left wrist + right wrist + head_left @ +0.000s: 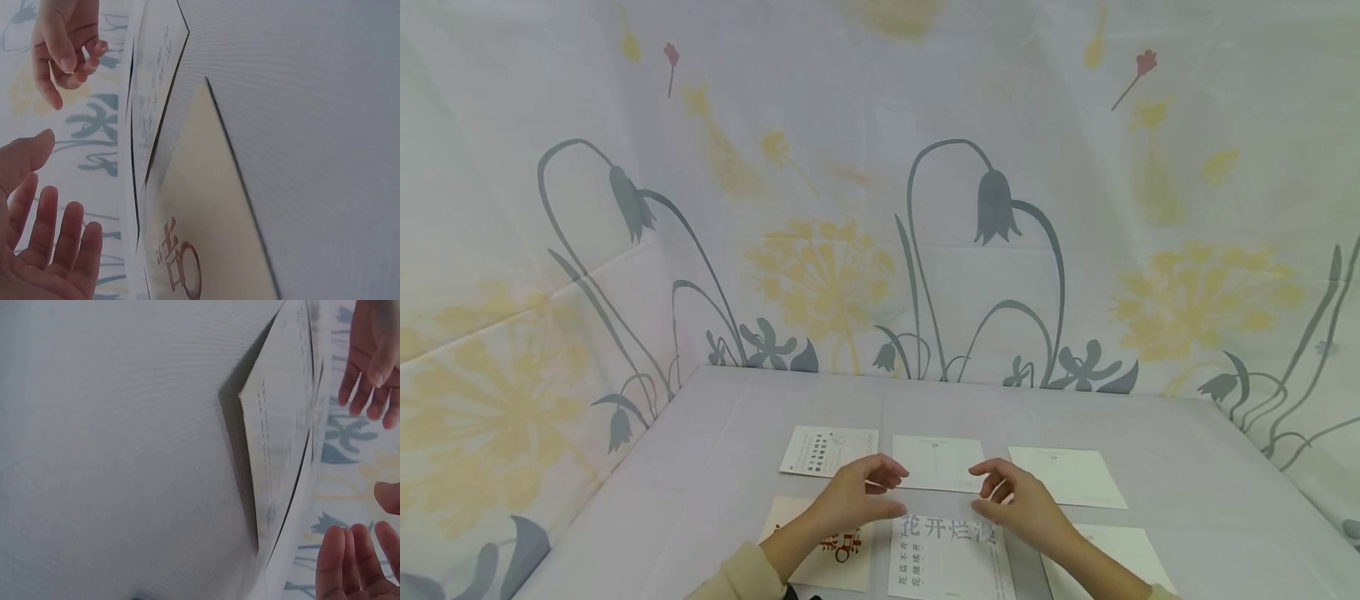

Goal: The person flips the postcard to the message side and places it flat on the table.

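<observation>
Hanging in the air above the pale desk, the left hand and right hand face each other, both empty. Their fingers are loosely bent and a little spread, thumbs held apart, pinching nothing. Six cards lie flat below in two rows of three. Along the row nearer the desk's far edge are a far-left card with dark lettering, a far-middle card and a far-right card, the last two almost blank (flowered cloth hangs behind that edge). Nearer the front are a near-left card with red-brown characters, a near-middle card with large grey ones, and a near-right card, partly hidden by the right forearm. One card in the right wrist view seems slightly raised at a corner, though the steep angle makes that uncertain.

I would judge this a pause in arranging the cards, the rows already set. Any next move would call for bringing fingertips down to one card's edges, squaring it without disturbing its neighbours.
</observation>
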